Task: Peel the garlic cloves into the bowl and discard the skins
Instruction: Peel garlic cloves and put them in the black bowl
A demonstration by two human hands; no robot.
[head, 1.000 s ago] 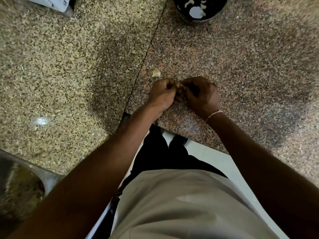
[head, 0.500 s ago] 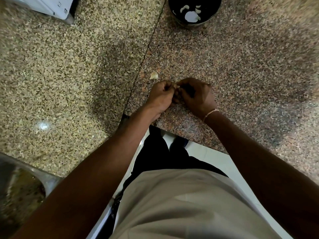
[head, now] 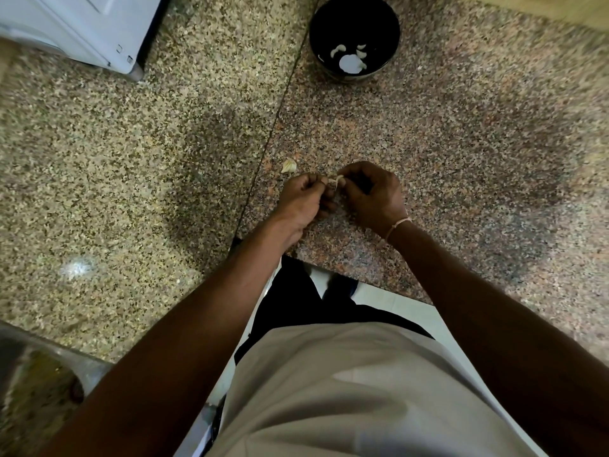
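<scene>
Both forearms are extended forward, converging. Left hand [head: 304,201] and right hand [head: 374,196] are held fingertip to fingertip, fingers curled, pinching a garlic clove [head: 333,182] between them. A thin band is worn on the right wrist.

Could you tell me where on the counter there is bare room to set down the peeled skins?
Bare stone lies right of the right hand and between the hands and the bowl. A skin crowds the spot by the left hand.
</scene>
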